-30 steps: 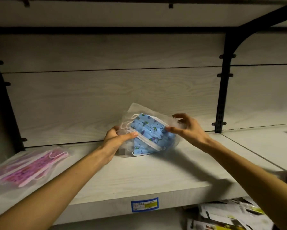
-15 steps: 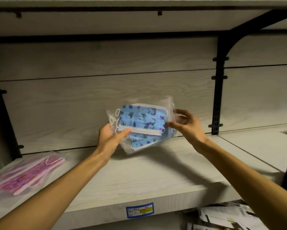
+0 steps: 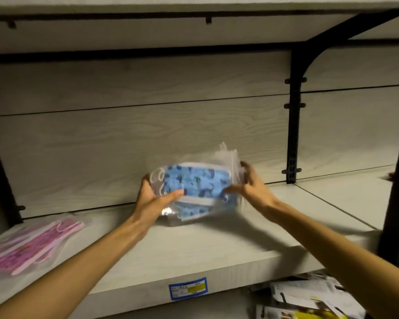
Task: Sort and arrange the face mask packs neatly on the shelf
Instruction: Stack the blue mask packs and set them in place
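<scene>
Head view shows the left hand (image 3: 153, 200) gripping the left end of the blue mask packs (image 3: 195, 188), thumb laid across the front of the clear wrapping and fingers curled behind it. At the other end the right hand (image 3: 251, 188) pinches the right edge of the same packs, thumb in front and fingertips folded over the crinkled plastic; this hand is blurred, so the exact finger placement is hard to read. Held between the two hands, the blue packs stand nearly upright on their long edge, close to the back panel (image 3: 124, 146), with the lower edge at or just above the shelf (image 3: 193, 254); I cannot tell whether it touches. Several blue printed masks with white ear loops show through the bags.

Well to the left, the pink mask packs (image 3: 30, 246) lie flat on the shelf near its front edge, apart from both hands. A blue and yellow price label (image 3: 187, 288) sits on the shelf's front lip. A black bracket (image 3: 294, 125) runs up the back panel to the right of the hands. Below the shelf at lower right lies a jumble of other packaged goods (image 3: 309, 300), blurred.
</scene>
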Tool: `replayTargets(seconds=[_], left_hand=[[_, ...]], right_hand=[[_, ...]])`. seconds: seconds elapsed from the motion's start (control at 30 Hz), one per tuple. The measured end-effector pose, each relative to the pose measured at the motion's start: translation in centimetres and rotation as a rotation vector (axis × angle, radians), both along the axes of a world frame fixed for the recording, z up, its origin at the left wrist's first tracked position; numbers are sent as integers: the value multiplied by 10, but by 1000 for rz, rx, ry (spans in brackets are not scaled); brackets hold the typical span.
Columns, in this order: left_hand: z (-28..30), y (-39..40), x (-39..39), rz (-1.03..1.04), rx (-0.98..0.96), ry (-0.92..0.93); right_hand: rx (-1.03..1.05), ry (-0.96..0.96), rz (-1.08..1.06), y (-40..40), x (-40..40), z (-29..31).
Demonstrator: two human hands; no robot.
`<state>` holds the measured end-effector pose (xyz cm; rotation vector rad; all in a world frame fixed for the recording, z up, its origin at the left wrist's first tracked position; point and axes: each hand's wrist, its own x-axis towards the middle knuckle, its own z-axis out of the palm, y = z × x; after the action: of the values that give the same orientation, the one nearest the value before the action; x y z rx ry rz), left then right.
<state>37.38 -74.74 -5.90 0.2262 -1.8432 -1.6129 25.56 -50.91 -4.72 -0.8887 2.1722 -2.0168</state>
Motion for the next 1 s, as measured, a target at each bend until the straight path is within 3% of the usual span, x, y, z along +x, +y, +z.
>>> replayTargets(seconds=[0.1, 0.27, 0.43, 0.63, 0.8, 0.9, 1.0], left_hand=[[-27, 7, 3, -73, -20, -89], [9, 5, -11, -26, -21, 64], [-20, 9, -3, -72, 113, -117], [-5, 7, -6, -49, 24, 19], [-31, 12, 7, -106, 121, -190], [-30, 9, 8, -163, 49, -248], [-21, 14, 6, -76, -62, -148]], right_hand=[[90, -93, -20, 4, 13, -25], [-76, 33, -83, -9, 3, 10], [-31, -19, -112, -7, 10, -24], [-146, 68, -77, -6, 11, -16], [-60, -187, 30, 4, 15, -36], [-14, -232, 137, 14, 10, -39], [34, -96, 140, 18, 7, -34]])
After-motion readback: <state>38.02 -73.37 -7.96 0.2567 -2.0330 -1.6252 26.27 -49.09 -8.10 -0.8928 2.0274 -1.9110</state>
